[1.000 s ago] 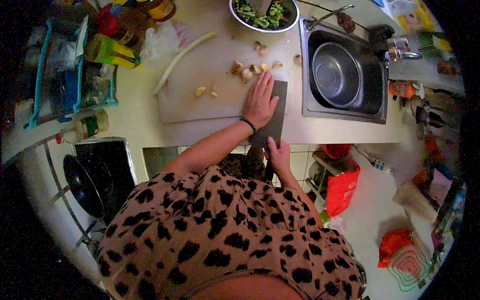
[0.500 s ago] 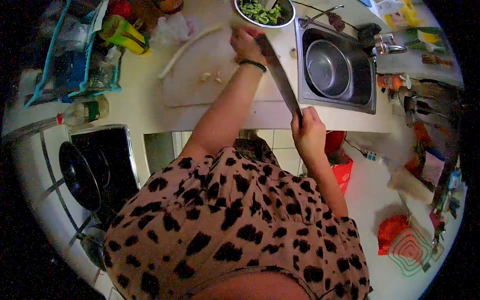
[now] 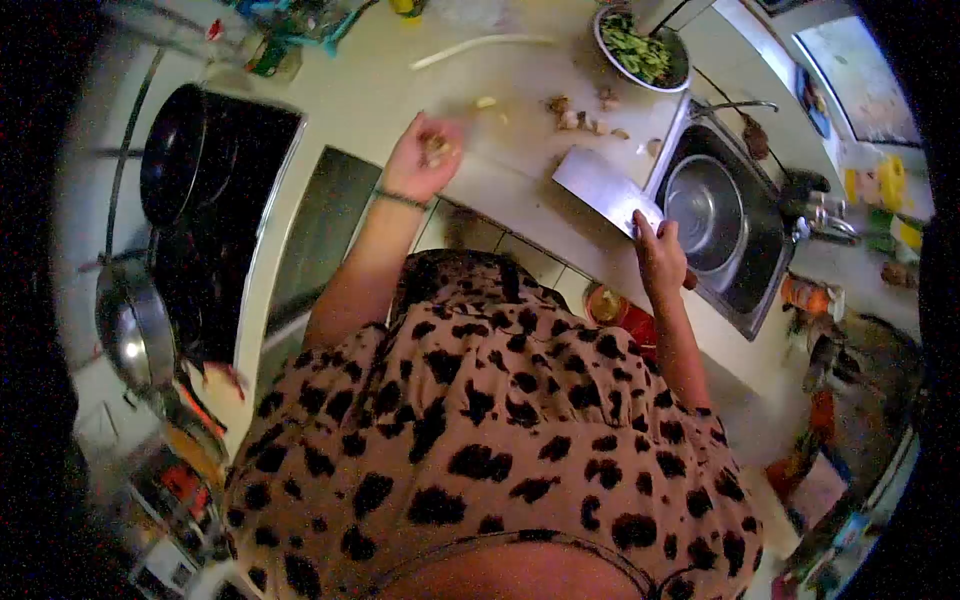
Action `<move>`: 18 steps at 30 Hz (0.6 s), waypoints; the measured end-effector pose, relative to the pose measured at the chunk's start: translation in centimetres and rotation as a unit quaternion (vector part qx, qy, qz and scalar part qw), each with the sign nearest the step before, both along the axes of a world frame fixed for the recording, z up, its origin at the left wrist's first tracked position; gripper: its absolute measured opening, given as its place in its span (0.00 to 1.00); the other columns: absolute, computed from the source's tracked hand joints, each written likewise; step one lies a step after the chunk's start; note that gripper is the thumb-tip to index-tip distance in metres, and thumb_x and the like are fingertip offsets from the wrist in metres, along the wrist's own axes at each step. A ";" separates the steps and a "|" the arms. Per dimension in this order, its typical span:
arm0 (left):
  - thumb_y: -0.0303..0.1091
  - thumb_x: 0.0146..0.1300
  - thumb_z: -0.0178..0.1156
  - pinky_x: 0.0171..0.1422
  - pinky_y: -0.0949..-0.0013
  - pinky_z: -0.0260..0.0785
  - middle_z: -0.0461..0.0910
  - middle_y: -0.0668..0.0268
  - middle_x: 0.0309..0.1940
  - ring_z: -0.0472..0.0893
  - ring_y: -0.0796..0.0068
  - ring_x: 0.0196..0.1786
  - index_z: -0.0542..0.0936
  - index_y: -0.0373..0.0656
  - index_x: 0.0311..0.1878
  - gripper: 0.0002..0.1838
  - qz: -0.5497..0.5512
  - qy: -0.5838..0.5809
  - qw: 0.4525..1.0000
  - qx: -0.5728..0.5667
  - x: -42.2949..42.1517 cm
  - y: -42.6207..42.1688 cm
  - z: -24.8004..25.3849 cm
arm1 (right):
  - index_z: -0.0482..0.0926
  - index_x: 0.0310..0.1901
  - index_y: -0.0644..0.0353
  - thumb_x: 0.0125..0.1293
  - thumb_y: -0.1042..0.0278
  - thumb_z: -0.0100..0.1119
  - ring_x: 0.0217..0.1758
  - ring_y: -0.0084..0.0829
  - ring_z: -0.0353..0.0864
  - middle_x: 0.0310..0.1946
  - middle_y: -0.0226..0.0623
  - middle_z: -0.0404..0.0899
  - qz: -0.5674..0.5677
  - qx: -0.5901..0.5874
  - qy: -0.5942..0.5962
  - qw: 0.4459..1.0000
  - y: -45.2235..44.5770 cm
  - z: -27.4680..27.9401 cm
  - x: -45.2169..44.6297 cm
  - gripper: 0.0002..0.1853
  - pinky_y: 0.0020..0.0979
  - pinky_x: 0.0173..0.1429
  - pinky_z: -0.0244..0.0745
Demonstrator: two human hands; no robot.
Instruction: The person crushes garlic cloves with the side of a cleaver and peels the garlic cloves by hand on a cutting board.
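Observation:
Garlic, partly blurred, rests in my left hand [image 3: 424, 162], palm up with the fingers curled around it, left of the cutting board [image 3: 530, 130]. My right hand [image 3: 660, 262] grips the handle of a cleaver [image 3: 605, 190], its broad blade lying flat over the board's right part and pointing up and left. Several garlic cloves and bulbs [image 3: 572, 120] are on the board beyond the blade. A peeled clove [image 3: 485, 102] sits farther left. A long pale stalk [image 3: 480, 43] lies along the board's far side.
A bowl of chopped greens [image 3: 640, 52] stands at the back. To the right is a sink with a metal basin [image 3: 703, 215]. On the left, a black stove [image 3: 225, 190] holds a pan. A red container [image 3: 606, 303] is below the counter edge.
The view has turned. My left hand has left the blade, reached to the board's far side and come back left with garlic. The cleaver has moved right with my right hand.

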State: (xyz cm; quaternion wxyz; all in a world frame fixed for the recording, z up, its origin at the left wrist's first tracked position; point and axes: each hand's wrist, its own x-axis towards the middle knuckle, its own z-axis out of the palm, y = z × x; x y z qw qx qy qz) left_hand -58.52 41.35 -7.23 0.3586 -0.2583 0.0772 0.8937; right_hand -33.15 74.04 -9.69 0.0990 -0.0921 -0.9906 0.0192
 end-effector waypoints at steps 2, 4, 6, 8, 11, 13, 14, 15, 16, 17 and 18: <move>0.38 0.67 0.51 0.41 0.66 0.71 0.70 0.62 0.25 0.73 0.67 0.31 0.69 0.40 0.27 0.14 0.053 -0.025 0.998 0.029 4.9 -5.4 -1.4 | 0.74 0.57 0.40 0.56 0.74 0.56 0.28 0.40 0.74 0.33 0.39 0.67 0.034 -0.022 0.015 0.999 1.0 -1.7 -0.1 0.25 0.36 0.29 0.72; 0.37 0.66 0.52 0.39 0.68 0.69 0.69 0.63 0.24 0.70 0.69 0.30 0.68 0.41 0.26 0.14 0.082 -0.090 0.990 0.075 9.9 -9.7 -0.5 | 0.74 0.57 0.42 0.54 0.73 0.59 0.34 0.40 0.73 0.33 0.38 0.67 0.039 -0.048 -0.032 0.998 2.7 -4.1 0.3 0.26 0.36 0.35 0.71; 0.35 0.66 0.53 0.39 0.69 0.69 0.68 0.64 0.23 0.70 0.70 0.31 0.67 0.40 0.26 0.13 0.200 -0.085 0.975 0.044 15.1 -12.5 -1.3 | 0.73 0.57 0.43 0.54 0.71 0.60 0.35 0.40 0.73 0.33 0.38 0.67 0.044 -0.042 -0.056 0.997 3.0 -5.4 0.4 0.26 0.36 0.37 0.71; 0.33 0.65 0.53 0.37 0.70 0.70 0.68 0.64 0.24 0.72 0.70 0.33 0.68 0.39 0.26 0.12 0.262 -0.135 0.955 0.029 19.1 -15.0 -2.0 | 0.72 0.56 0.48 0.51 0.64 0.64 0.39 0.40 0.72 0.35 0.39 0.68 0.080 -0.011 0.017 0.997 1.2 -3.7 -0.4 0.28 0.38 0.43 0.68; 0.32 0.66 0.52 0.36 0.69 0.71 0.69 0.64 0.25 0.72 0.69 0.33 0.69 0.40 0.27 0.11 0.312 -0.157 0.933 0.087 23.7 -16.8 -2.3 | 0.74 0.45 0.56 0.52 0.62 0.63 0.37 0.43 0.73 0.33 0.40 0.73 0.227 -0.079 0.074 0.968 -3.1 -5.4 -4.8 0.18 0.40 0.41 0.68; 0.33 0.66 0.52 0.36 0.69 0.72 0.70 0.64 0.26 0.72 0.70 0.32 0.70 0.41 0.27 0.11 0.309 -0.170 0.931 0.098 25.7 -17.8 -2.9 | 0.73 0.40 0.57 0.54 0.62 0.62 0.35 0.44 0.74 0.30 0.41 0.75 0.274 -0.127 0.020 0.953 -6.7 -8.3 -8.2 0.14 0.41 0.40 0.68; 0.33 0.65 0.53 0.37 0.69 0.73 0.70 0.64 0.26 0.72 0.70 0.31 0.70 0.41 0.27 0.11 0.302 -0.162 0.936 0.079 26.8 -18.5 -3.3 | 0.72 0.40 0.59 0.56 0.60 0.60 0.35 0.45 0.76 0.32 0.43 0.76 0.237 -0.092 -0.012 0.967 -9.2 -6.9 -9.0 0.15 0.44 0.39 0.69; 0.33 0.65 0.53 0.39 0.68 0.74 0.70 0.64 0.26 0.72 0.71 0.31 0.69 0.41 0.27 0.11 0.326 -0.146 0.932 0.065 28.9 -19.7 -3.7 | 0.72 0.40 0.59 0.56 0.60 0.60 0.35 0.45 0.76 0.32 0.43 0.76 0.287 -0.087 -0.002 0.954 -10.2 -8.1 -10.5 0.15 0.44 0.39 0.69; 0.33 0.64 0.53 0.36 0.69 0.72 0.70 0.64 0.27 0.72 0.72 0.30 0.69 0.41 0.26 0.11 0.339 -0.078 0.938 0.015 28.6 -21.8 -6.9 | 0.72 0.42 0.59 0.57 0.58 0.59 0.35 0.46 0.77 0.34 0.43 0.77 0.153 -0.283 -0.098 0.942 -10.3 -11.8 -12.2 0.16 0.45 0.38 0.69; 0.33 0.64 0.52 0.35 0.70 0.72 0.70 0.64 0.26 0.72 0.72 0.30 0.69 0.40 0.25 0.12 0.307 -0.046 0.951 0.008 29.7 -23.6 -6.9 | 0.73 0.44 0.58 0.59 0.57 0.57 0.34 0.43 0.78 0.35 0.42 0.78 0.238 -0.140 -0.126 0.953 -13.8 -10.6 -13.0 0.16 0.44 0.35 0.70; 0.33 0.65 0.51 0.34 0.71 0.71 0.70 0.64 0.25 0.72 0.72 0.30 0.69 0.40 0.24 0.12 0.284 -0.020 0.959 -0.007 31.3 -25.5 -7.0 | 0.74 0.46 0.57 0.61 0.55 0.55 0.34 0.41 0.79 0.36 0.42 0.79 0.322 -0.001 -0.126 0.938 -17.2 -9.4 -13.6 0.17 0.43 0.31 0.71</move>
